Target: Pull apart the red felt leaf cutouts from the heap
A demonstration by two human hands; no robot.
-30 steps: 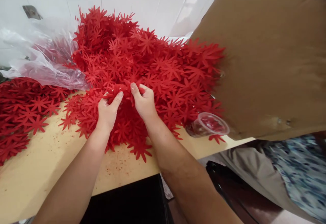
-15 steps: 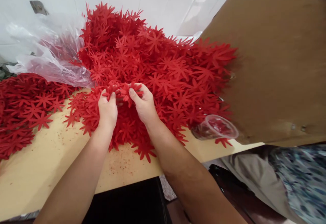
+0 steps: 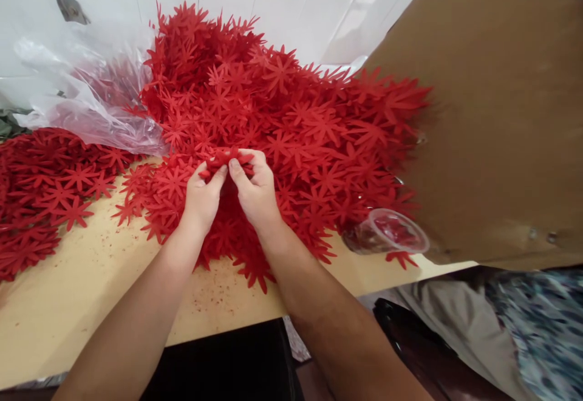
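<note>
My left hand (image 3: 203,197) and my right hand (image 3: 255,185) meet above a large heap of red flower-shaped pieces (image 3: 282,109). Between them is a red petalled piece (image 3: 223,161), pinched by both thumbs and fingers. The thumbs lie almost tip to tip on its near side. Whether it is one piece or two pressed together I cannot tell. The undersides of the fingers are hidden behind the petals.
A second pile of red pieces (image 3: 40,200) lies left on the yellow table (image 3: 113,304). Behind it sits a crumpled clear plastic bag (image 3: 91,103). A clear plastic cup (image 3: 387,231) lies tipped beside a tall brown board (image 3: 492,115). A person's patterned clothing (image 3: 542,322) shows lower right.
My left hand has moved right, up against my right hand. The red pieces that were held apart in each hand are now brought together.
</note>
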